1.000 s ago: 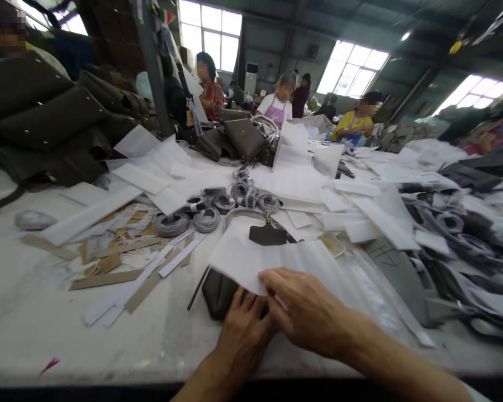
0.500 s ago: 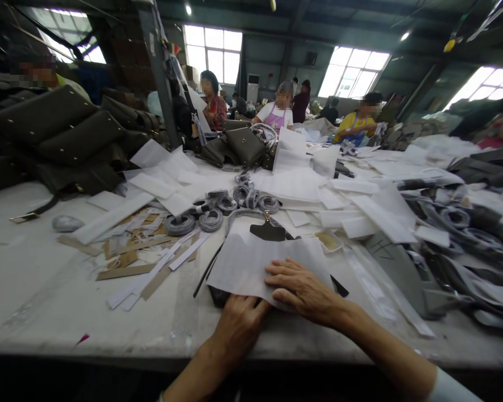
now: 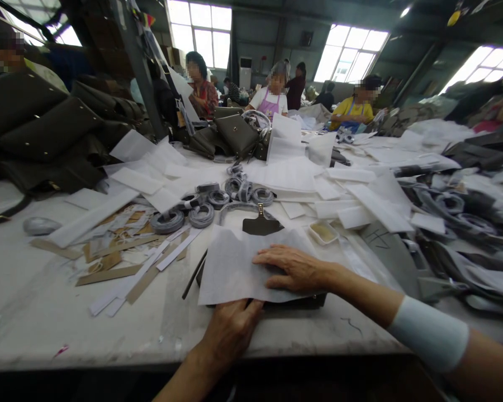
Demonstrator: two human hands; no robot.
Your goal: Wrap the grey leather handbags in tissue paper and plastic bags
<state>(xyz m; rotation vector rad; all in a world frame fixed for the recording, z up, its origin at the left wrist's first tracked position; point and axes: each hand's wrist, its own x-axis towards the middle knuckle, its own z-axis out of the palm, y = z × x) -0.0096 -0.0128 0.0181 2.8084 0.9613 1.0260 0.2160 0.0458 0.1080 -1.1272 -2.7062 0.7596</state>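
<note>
A dark olive handbag (image 3: 295, 303) lies on the table in front of me, mostly covered by a white sheet of thin wrapping paper (image 3: 230, 268). Its flap tab (image 3: 260, 225) with a gold metal fitting shows beyond the sheet's far edge. My right hand (image 3: 291, 269) rests flat on the sheet, fingers stretched out to the left. At the near edge of the bag is my left hand (image 3: 235, 326), its fingers hidden under the paper and its thumb partly showing. A dark strap (image 3: 194, 273) sticks out at the sheet's left side.
Wrapped strap rolls (image 3: 201, 214) lie behind the bag. Cardboard and paper strips (image 3: 138, 273) are scattered at left, beside stacked bags (image 3: 46, 128). A small plastic dish (image 3: 323, 233) stands at right near a grey panel (image 3: 385, 251). Co-workers (image 3: 272, 100) are at the far side.
My right hand has slid slightly left over the sheet, and its forearm lies flatter. More of the bag's near right edge shows. The whole view has shifted a little.
</note>
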